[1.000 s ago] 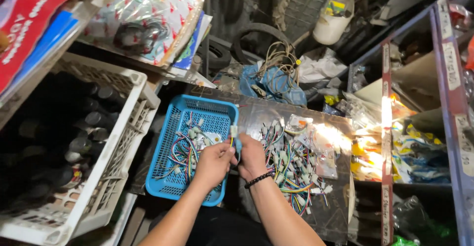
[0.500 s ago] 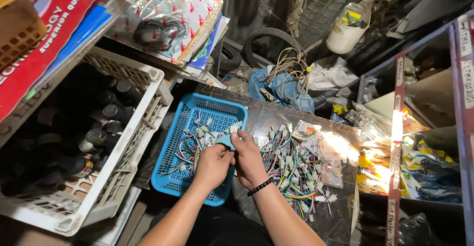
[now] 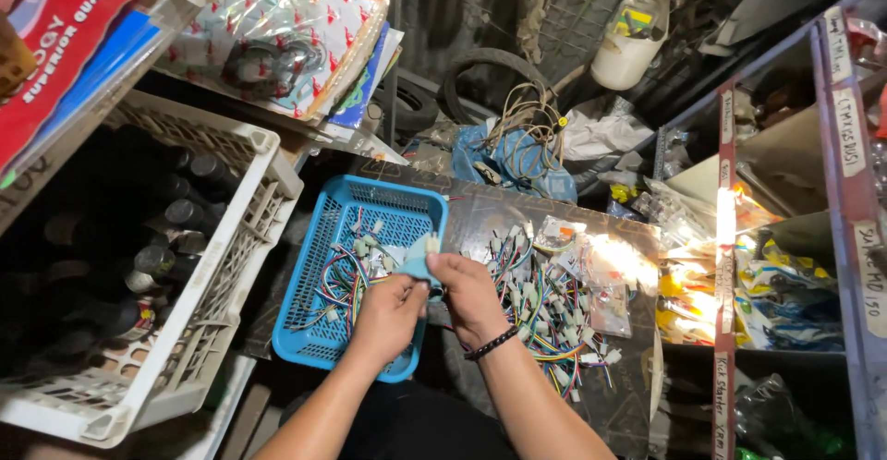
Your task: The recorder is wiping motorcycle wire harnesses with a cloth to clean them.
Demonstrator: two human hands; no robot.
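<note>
Over the right edge of the blue basket (image 3: 325, 349), a small light-blue cloth (image 3: 418, 266) is pinched between both hands, with a small white connector (image 3: 431, 242) sticking up from its top. The right hand (image 3: 469, 296) has its fingers curled together on the cloth's right side, thumb pressed in; the left hand (image 3: 388, 314) closes its fingertips on the cloth's lower left edge. Both forearms rise from the bottom of the view and converge, the wrists bent slightly inward, and the right wrist wears one dark beaded bracelet (image 3: 490, 344). Two hands, one cloth, one connector in the grip. The basket below holds a loose tangle of coloured wires with white plugs (image 3: 344, 280), too many to count. Just to the right, on the dark worktop (image 3: 490, 215), lies a larger heap of wire harnesses (image 3: 540, 298) with a few clear plastic bags (image 3: 605, 280) among them. To the left stands one white plastic crate (image 3: 236, 238) filled with dark bottles. Beyond the worktop sit a blue bag (image 3: 517, 160) under a coil of cable, one tyre (image 3: 490, 77), and a white jug (image 3: 630, 40).
</note>
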